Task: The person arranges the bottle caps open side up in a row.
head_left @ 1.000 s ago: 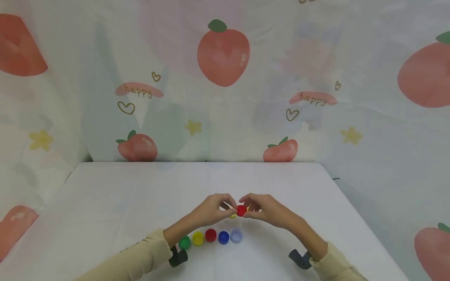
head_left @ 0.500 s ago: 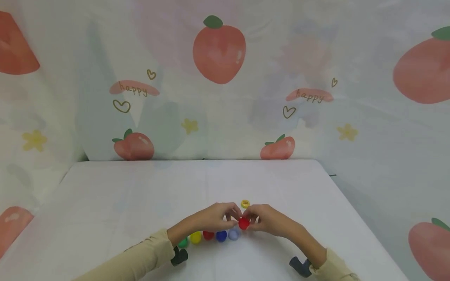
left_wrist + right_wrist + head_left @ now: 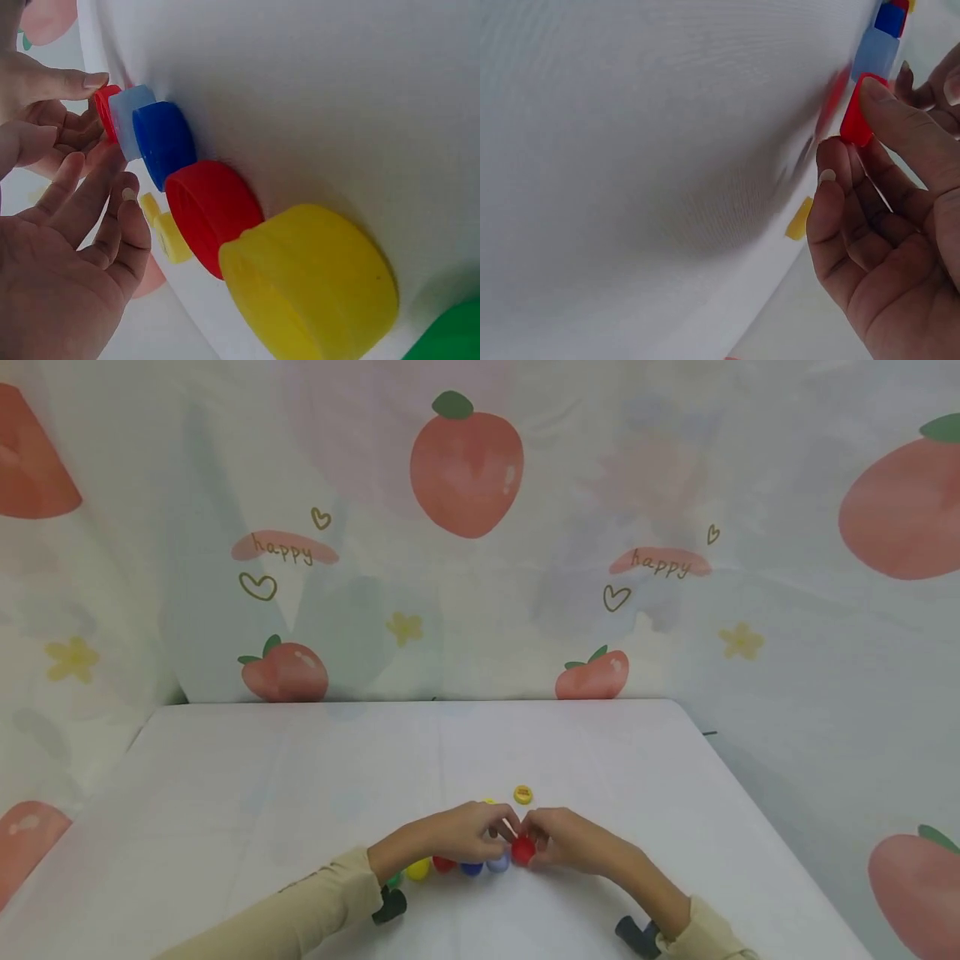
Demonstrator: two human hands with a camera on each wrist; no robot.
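My right hand (image 3: 573,837) pinches a red bottle cap (image 3: 522,851) between thumb and fingers, at the right end of a row of caps. In the right wrist view the held red cap (image 3: 861,112) is beside the light blue cap (image 3: 875,56); whether it touches the table is unclear. My left hand (image 3: 472,831) hovers over the row, fingers loosely bent, fingertips close to the held cap and nothing gripped. Below it lie light blue (image 3: 497,864), blue (image 3: 472,869), red (image 3: 444,864), yellow (image 3: 417,869) and green (image 3: 394,881) caps, some partly hidden by the hand.
A yellow cap (image 3: 522,794) lies on the white table (image 3: 337,768) beyond the hands. Another yellow cap (image 3: 490,801) peeks out behind the left hand. Dark wrist-camera mounts (image 3: 390,906) sit under both forearms. A fruit-print cloth (image 3: 487,635) hangs behind the table.
Both hands have come down toward me, bringing the red cap from the far side of the row to its right end. The yellow caps behind have come into sight.
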